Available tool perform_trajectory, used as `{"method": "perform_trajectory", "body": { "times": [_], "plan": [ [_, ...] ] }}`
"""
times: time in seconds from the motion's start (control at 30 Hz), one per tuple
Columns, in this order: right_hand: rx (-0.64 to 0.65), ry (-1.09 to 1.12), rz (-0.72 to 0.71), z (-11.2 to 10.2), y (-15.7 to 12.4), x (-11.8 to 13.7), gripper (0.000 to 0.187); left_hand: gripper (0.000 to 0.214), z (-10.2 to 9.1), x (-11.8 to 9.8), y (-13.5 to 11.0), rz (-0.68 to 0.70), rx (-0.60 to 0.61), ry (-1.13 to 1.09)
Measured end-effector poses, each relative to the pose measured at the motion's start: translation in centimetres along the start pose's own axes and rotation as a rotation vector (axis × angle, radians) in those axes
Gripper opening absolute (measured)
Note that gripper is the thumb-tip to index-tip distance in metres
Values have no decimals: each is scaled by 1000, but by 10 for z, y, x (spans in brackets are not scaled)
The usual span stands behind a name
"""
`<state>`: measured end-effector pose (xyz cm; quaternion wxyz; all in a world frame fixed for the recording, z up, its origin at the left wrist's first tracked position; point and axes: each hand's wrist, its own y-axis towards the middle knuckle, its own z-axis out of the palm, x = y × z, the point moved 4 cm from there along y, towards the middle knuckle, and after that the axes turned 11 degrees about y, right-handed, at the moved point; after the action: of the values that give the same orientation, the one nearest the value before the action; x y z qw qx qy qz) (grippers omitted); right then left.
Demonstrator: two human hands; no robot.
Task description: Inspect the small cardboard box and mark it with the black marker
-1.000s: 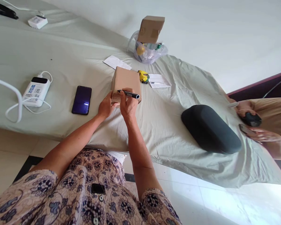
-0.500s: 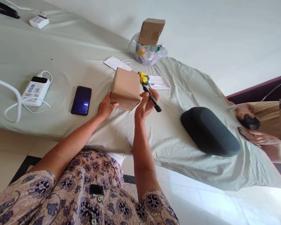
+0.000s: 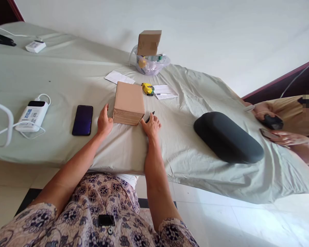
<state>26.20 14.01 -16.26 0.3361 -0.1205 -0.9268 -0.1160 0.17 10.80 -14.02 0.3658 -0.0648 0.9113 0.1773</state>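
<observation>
A closed brown cardboard box (image 3: 130, 97) sits on the cloth-covered table in front of me. At its left side is my left hand (image 3: 104, 122), open, the fingers stretched forward and the thumb by the box's lower left corner. I cannot tell if that thumb touches the cardboard. My right hand (image 3: 151, 126) is low at the near right corner, its thumb pointing at the box edge. Under its curled fingers is a black marker (image 3: 149, 117), partly hidden by them. Behind the box lies a yellow and black tape measure (image 3: 147, 89).
A phone (image 3: 82, 120) and a white power bank (image 3: 33, 116) with cable lie left. Papers (image 3: 119, 77) and a clear basket (image 3: 153, 68) topped by another box (image 3: 148, 43) are behind. Rightward sit a black case (image 3: 229, 137) and another person's hands (image 3: 285, 138).
My right hand has come down with the marker from beside the box to the tabletop. My left hand has loosened from the box's left side. The camera view has shifted.
</observation>
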Motion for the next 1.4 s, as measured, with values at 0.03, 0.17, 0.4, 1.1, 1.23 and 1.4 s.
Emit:
{"method": "perform_trajectory", "body": {
  "times": [0.03, 0.17, 0.4, 1.1, 1.23, 1.4],
  "plan": [
    [6, -8, -8, 1, 0, 0, 70, 77, -7, -1, 1, 7, -41, 15],
    [0, 22, -23, 3, 1, -1, 58, 59, -42, -1, 9, -12, -184, 89],
    [-195, 224, 6, -7, 4, -1, 43, 51, -115, 39, 9, -312, -233, 394],
    [-408, 892, -43, -21, -5, 19, 37, 30, -102, 81, 11, -395, 152, 343],
    [-468, 991, -69, -29, -10, 26, 32, 21, -97, 68, 6, -357, 153, 280],
    [-387, 1219, -172, -40, -19, 39, 35, 8, -92, 66, 3, -364, 84, 62]
  ]
}}
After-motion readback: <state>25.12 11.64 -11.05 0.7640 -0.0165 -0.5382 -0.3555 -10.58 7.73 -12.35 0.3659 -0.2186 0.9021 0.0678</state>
